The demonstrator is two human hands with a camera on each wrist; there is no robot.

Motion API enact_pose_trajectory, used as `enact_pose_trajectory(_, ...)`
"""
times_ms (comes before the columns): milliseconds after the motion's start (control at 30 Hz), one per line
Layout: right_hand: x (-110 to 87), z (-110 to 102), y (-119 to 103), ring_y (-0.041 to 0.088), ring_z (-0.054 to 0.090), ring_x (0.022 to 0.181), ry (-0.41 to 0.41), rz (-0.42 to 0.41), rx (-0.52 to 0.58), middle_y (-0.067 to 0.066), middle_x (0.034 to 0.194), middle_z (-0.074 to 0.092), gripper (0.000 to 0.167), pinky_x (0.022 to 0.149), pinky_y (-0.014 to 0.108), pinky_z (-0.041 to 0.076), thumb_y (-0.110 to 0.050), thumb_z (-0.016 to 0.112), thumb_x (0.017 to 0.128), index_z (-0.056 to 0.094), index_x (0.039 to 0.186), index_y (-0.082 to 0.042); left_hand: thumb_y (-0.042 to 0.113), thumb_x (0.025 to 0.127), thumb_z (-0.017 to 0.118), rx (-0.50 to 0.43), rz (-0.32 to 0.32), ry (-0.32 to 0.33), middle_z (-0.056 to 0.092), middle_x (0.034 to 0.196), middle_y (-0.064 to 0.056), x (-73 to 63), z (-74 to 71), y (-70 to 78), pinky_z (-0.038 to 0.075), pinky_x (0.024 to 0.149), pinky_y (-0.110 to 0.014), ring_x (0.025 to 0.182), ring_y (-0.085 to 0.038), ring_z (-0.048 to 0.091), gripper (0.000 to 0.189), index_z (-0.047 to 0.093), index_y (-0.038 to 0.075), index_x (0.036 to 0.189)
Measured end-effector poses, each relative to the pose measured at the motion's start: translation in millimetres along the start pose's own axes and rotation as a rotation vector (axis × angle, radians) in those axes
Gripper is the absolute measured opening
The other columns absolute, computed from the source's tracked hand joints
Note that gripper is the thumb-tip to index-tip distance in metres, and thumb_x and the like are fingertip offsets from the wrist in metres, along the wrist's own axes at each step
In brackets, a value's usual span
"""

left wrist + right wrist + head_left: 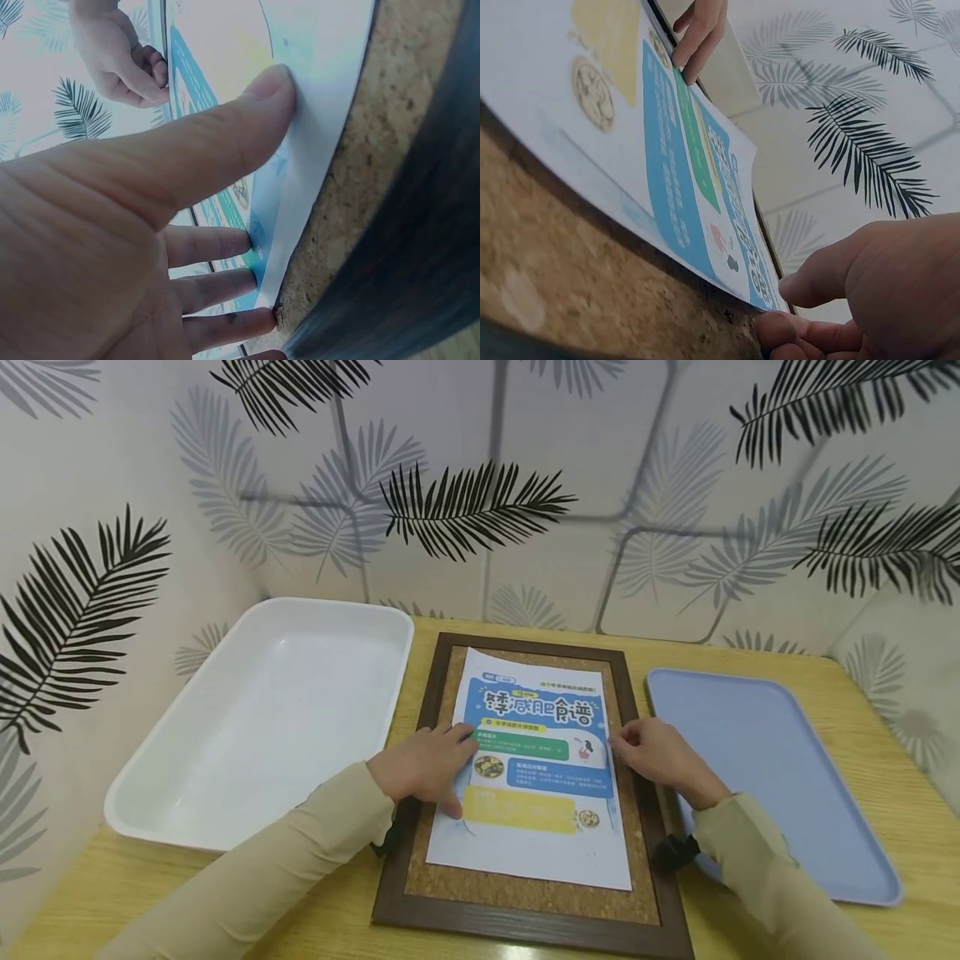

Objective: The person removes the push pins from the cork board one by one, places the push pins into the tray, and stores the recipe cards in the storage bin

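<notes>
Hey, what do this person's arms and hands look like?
Long beige sleeves reach to about the wrists, where small black attachments show. The left hand and right hand are bare, without gloves.

From my station I'm seeing a smooth paper sheet (525, 852) over rough, grainy cork (525, 893) — the brown frame (525, 925) is looking like wood. At left, the white tray (277, 718) is showing glossy plastic; at right, the blue tray (757, 743) is looking matt. The wood-grained tabletop (892, 785) is shining — the sleeves (300, 835) are resembling cloth.
</notes>
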State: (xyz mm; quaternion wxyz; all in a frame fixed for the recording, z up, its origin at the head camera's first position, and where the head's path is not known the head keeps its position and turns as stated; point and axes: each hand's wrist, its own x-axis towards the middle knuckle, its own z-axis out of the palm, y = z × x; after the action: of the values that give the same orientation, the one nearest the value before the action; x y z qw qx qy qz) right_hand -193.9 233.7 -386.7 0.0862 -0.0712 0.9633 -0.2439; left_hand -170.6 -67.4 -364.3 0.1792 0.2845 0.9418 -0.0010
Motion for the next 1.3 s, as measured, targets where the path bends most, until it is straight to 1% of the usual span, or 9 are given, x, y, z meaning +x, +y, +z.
enact_pose_trajectory(167, -1.3, 3, 0, 0.017, 0.05, 0.062, 0.037, -0.033, 0.032, 0.01, 0.075, 0.059, 0.023, 0.054, 0.027, 0.038, -0.017, 0.06, 0.092, 0.063, 0.091, 0.005, 0.043, 0.073, 0.083, -0.001, -0.003, 0.0, 0.036, 0.152, -0.012, -0.8, -0.4, 0.6, 0.036, 0.109, -0.045, 0.139, -0.031, 0.035, 0.084, 0.047, 0.006, 0.139)
enact_pose_trajectory(300, -3.0, 7, -1, 0.018, 0.05, 0.063, 0.04, -0.023, 0.055, 0.01, 0.076, 0.058, 0.02, 0.053, 0.028, 0.037, -0.017, 0.061, 0.092, 0.058, 0.088, 0.002, 0.043, 0.072, 0.083, 0.004, 0.0, 0.004, 0.036, 0.152, -0.011, -1.2, -0.7, 1.8, 0.037, 0.107, -0.044, 0.138, -0.03, 0.036, 0.083, 0.048, 0.007, 0.138)
enact_pose_trajectory(400, -3.4, 10, -4, 0.019, 0.054, 0.067, 0.025, -0.004, 0.067, 0.015, 0.083, 0.063, 0.022, 0.056, 0.028, 0.04, -0.018, 0.06, 0.093, 0.059, 0.093, 0.004, 0.043, 0.072, 0.083, 0.007, 0.005, 0.005, 0.037, 0.151, -0.011, -0.7, -0.2, 2.2, 0.038, 0.107, -0.044, 0.137, -0.031, 0.036, 0.083, 0.048, 0.007, 0.137)
enact_pose_trajectory(533, -1.4, 12, -7, 0.019, 0.062, 0.075, -0.007, 0.001, 0.097, 0.019, 0.095, 0.069, 0.031, 0.064, 0.028, 0.048, -0.02, 0.059, 0.094, 0.061, 0.11, 0.007, 0.043, 0.072, 0.084, 0.004, 0.003, 0.004, 0.037, 0.151, -0.011, -0.6, 0.4, 2.5, 0.037, 0.107, -0.043, 0.138, -0.03, 0.036, 0.083, 0.048, 0.007, 0.138)
enact_pose_trajectory(633, 0.6, 14, -8, 0.018, 0.065, 0.076, -0.027, -0.011, 0.127, 0.019, 0.098, 0.07, 0.036, 0.066, 0.029, 0.052, -0.02, 0.059, 0.095, 0.06, 0.119, 0.007, 0.043, 0.072, 0.083, 0.002, 0.0, 0.003, 0.037, 0.152, -0.011, -1.1, 0.4, 2.5, 0.037, 0.108, -0.044, 0.138, -0.03, 0.036, 0.083, 0.048, 0.007, 0.138)
enact_pose_trajectory(700, 1.1, 15, -9, 0.017, 0.066, 0.075, -0.034, -0.028, 0.141, 0.019, 0.098, 0.07, 0.038, 0.066, 0.03, 0.054, -0.019, 0.058, 0.095, 0.058, 0.122, 0.007, 0.042, 0.072, 0.084, 0.0, 0.002, 0.005, 0.037, 0.151, -0.011, -1.0, 0.6, 2.1, 0.037, 0.108, -0.044, 0.138, -0.03, 0.036, 0.083, 0.048, 0.007, 0.138)
enact_pose_trajectory(933, 1.5, 16, -9, 0.016, 0.068, 0.069, -0.04, -0.056, 0.194, 0.02, 0.095, 0.07, 0.036, 0.061, 0.029, 0.055, -0.013, 0.056, 0.096, 0.055, 0.124, 0.01, 0.043, 0.072, 0.083, -0.005, 0.023, 0.02, 0.038, 0.15, -0.013, -1.2, 0.3, -0.1, 0.038, 0.105, -0.044, 0.135, -0.032, 0.038, 0.082, 0.049, 0.005, 0.136)
enact_pose_trajectory(1133, 1.6, 16, -10, 0.016, 0.069, 0.068, -0.025, -0.071, 0.209, 0.02, 0.094, 0.07, 0.036, 0.059, 0.028, 0.054, -0.012, 0.056, 0.096, 0.055, 0.124, 0.01, 0.043, 0.072, 0.083, -0.011, 0.013, 0.015, 0.038, 0.15, -0.013, -1.3, -0.1, -1.0, 0.038, 0.107, -0.045, 0.136, -0.032, 0.037, 0.082, 0.049, 0.005, 0.136)
enact_pose_trajectory(1300, 2.2, 16, -9, 0.017, 0.069, 0.069, -0.018, -0.062, 0.225, 0.021, 0.093, 0.071, 0.036, 0.059, 0.028, 0.054, -0.012, 0.056, 0.096, 0.054, 0.123, 0.012, 0.045, 0.072, 0.082, 0.002, 0.009, 0.014, 0.038, 0.151, -0.012, -1.7, -1.1, -2.9, 0.037, 0.107, -0.048, 0.137, -0.032, 0.037, 0.084, 0.048, 0.007, 0.138)
